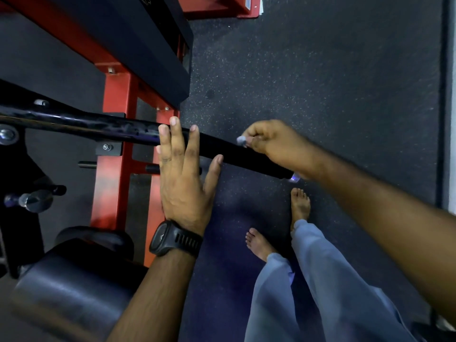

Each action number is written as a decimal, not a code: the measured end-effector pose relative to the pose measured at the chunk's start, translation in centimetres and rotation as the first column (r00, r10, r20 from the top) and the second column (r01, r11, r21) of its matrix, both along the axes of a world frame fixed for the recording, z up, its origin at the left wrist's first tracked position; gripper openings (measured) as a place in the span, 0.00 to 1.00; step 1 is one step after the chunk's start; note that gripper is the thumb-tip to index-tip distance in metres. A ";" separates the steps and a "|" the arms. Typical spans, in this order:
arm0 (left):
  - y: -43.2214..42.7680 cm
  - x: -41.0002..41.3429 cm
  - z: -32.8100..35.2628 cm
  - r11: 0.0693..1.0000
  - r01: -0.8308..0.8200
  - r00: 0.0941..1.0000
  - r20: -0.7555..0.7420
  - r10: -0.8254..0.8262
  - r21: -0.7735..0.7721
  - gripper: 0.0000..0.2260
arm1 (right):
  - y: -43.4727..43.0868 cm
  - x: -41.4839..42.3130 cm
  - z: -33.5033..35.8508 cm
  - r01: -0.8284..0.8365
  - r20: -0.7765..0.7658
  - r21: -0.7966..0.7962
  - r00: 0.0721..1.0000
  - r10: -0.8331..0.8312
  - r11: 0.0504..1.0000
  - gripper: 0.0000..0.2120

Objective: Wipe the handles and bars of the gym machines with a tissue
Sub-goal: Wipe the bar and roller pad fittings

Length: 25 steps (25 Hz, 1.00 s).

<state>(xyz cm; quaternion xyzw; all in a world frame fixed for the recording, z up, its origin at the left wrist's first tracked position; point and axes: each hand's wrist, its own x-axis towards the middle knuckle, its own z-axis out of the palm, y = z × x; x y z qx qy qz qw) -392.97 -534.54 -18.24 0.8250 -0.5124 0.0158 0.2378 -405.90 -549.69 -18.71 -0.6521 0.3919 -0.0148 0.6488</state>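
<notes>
Head view looks steeply down on a black handle bar [118, 127] of a gym machine. The bar lies across the picture: its long axis goes from the left, where it joins the red frame [116, 134], to the right and a little nearer, and it stops at a shiny end cap [295, 176]. The last part before the cap wears a matte grip sleeve [222, 150].

The right hand [271, 144] sits on this sleeve, not far from the free end. Its fingers are curled, and they pinch a small crumpled tissue [241, 141] against the top of the sleeve; only a grey corner of the tissue shows. The left hand [183, 178], with a black watch [172, 239] on the wrist, lies flat over the bar more to the left, where the glossy steel meets the sleeve. Its fingers are straight and spread, with the thumb held apart below the bar, so it steadies and does not grip.

I judge that the wipe must run along the bar axis. A short piece of sleeve is free between both hands, and the long steel part lies to the left of the left hand. The right hand holds the tissue, so it must slide left, and the left hand then stands in its way
</notes>
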 end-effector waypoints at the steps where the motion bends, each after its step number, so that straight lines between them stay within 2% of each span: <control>1: -0.1 0.0 0.1 1.000 -0.001 1.000 0.001 0.001 -0.010 0.26 | 1.2 -1.1 -0.2 0.079 0.046 -0.176 0.996 -0.072 0.981 0.06; 3: -0.3 -0.1 0.3 1.000 -0.005 1.000 0.006 0.005 -0.030 0.26 | 3.8 -2.4 -0.5 0.220 0.231 -0.532 0.967 -0.110 0.818 0.07; 5: -0.2 -0.2 0.7 0.999 0.006 1.000 0.026 -0.005 -0.046 0.26 | 5.4 -2.7 -1.4 0.227 0.341 -0.751 0.938 0.069 0.620 0.07; 8: -0.1 0.0 0.8 0.999 0.016 0.999 0.042 -0.014 -0.041 0.25 | 5.2 -2.4 -2.8 0.129 0.185 -0.973 0.934 0.306 0.192 0.07; 9: -0.1 0.1 0.7 0.999 0.011 0.999 0.038 -0.010 -0.035 0.25 | 4.6 -2.4 -3.1 0.113 0.136 -0.990 0.927 0.348 0.087 0.07; 10: -0.2 0.1 0.6 1.000 0.006 0.999 0.033 -0.005 -0.029 0.24 | 4.1 -2.4 -3.4 0.102 0.101 -0.995 0.912 0.396 0.020 0.07; 13: -0.3 0.3 0.3 1.000 -0.001 0.999 0.037 0.001 -0.013 0.23 | 2.9 -2.8 -4.0 0.062 0.026 -0.997 0.855 0.517 -0.052 0.06; 18: -1.1 1.6 0.5 1.000 0.030 0.997 0.072 -0.029 -0.006 0.22 | 2.0 -3.6 -4.7 -0.094 -0.131 -0.991 0.840 0.527 -0.098 0.09; 20: -1.6 1.7 0.6 0.999 0.030 0.995 0.091 -0.029 -0.018 0.22 | 2.0 -2.2 -4.2 -0.132 -0.192 -0.980 0.815 0.547 -0.147 0.08; 22: -2.1 1.7 0.6 0.999 0.024 0.994 0.106 -0.020 -0.032 0.21 | 1.5 -0.4 -3.1 -0.117 -0.208 -0.974 0.805 0.556 -0.196 0.09; 25: -2.5 1.9 1.0 0.998 0.033 0.990 0.136 -0.026 -0.046 0.21 | 0.2 -1.3 -2.2 -0.114 -0.205 -0.975 0.801 0.562 -0.193 0.12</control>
